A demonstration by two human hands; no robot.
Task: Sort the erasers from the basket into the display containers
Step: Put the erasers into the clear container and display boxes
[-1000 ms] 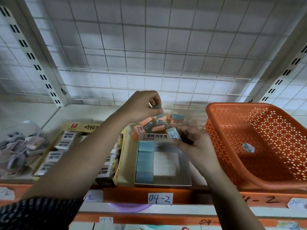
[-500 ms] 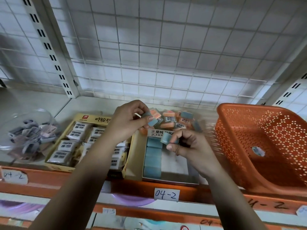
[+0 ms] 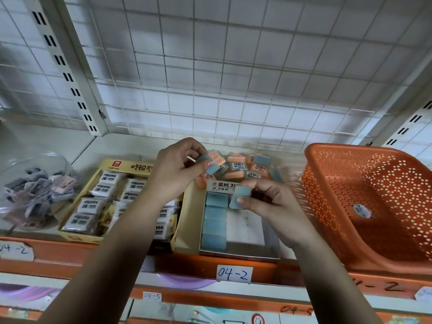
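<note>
Blue eraser (image 3: 209, 165) sits pinched between the thumb and curled fingers of the left hand (image 3: 177, 169), just above the far pile (image 3: 243, 168) of orange and blue erasers on the shelf (image 3: 131, 146). A second eraser (image 3: 240, 196), also blue, is gripped by the thumb and bent fingers of the right hand (image 3: 268, 204), over the far end of the grey box (image 3: 271, 244). A column (image 3: 214, 222) of blue erasers fills that box's left side. Right of it, the orange basket (image 3: 332, 183) holds a lone eraser (image 3: 361, 210). Left, a yellow box (image 3: 131, 166) holds white erasers (image 3: 90, 204); further left, a clear bowl (image 3: 35, 160) holds grey and pink pieces.
</note>
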